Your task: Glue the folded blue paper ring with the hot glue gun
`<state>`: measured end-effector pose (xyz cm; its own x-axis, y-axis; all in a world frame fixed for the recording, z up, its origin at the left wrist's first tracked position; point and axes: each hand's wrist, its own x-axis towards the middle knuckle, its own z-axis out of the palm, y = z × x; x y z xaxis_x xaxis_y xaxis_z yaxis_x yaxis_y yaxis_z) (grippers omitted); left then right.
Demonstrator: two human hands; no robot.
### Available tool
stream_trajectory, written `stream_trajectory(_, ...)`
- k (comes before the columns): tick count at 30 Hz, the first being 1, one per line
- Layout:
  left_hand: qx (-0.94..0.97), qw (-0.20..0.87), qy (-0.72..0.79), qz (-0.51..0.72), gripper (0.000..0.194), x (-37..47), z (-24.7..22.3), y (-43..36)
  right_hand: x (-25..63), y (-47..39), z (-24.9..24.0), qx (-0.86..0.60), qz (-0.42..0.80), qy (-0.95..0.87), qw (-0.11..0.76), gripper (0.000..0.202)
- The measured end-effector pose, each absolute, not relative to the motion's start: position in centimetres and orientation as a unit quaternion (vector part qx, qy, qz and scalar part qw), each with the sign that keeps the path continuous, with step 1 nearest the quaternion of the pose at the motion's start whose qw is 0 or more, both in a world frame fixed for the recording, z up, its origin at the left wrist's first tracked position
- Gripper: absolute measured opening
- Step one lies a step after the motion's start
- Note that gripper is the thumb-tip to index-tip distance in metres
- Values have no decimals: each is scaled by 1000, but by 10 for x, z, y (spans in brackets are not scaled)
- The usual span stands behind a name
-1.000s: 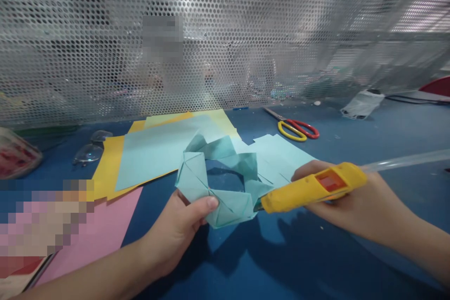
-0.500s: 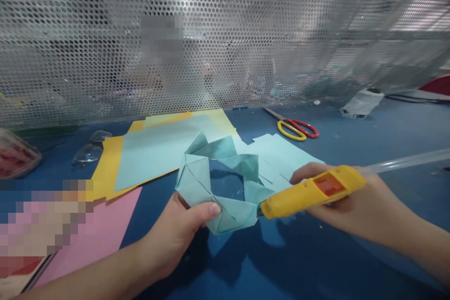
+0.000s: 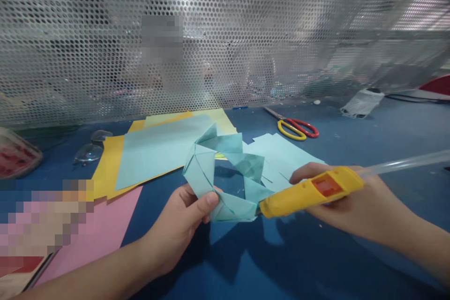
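A ring of folded light-blue paper is held above the blue table by my left hand, its thumb on top of the ring's lower left part. My right hand is wrapped round a yellow glue gun with an orange window and a clear glue stick at its back. The gun's nozzle touches or nearly touches the ring's lower right corner. Most of my right hand's fingers are hidden behind the gun.
Blue, yellow and pale green sheets lie behind the ring, with cut blue pieces right of them. Scissors, a white pouch-like item, glasses and pink paper lie around. A perforated metal screen stands behind.
The paper ring has turned and tilted, its upper part shifting right and slightly up. My left hand has moved a little with it. The glue gun has hardly moved.
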<state>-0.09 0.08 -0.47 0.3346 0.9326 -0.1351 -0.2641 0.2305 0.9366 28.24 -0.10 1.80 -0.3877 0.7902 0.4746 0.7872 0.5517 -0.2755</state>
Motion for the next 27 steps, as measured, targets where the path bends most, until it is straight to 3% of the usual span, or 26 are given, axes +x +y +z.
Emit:
stream_trajectory(9, 429, 707, 355, 436, 33, 2, 2, -2, 281, -3, 19, -483, 16, -831, 275, 9)
stream_trajectory(27, 432, 716, 326, 440, 23, 3, 1, 0, 277, -7, 25, -496, 27, -825, 270, 11)
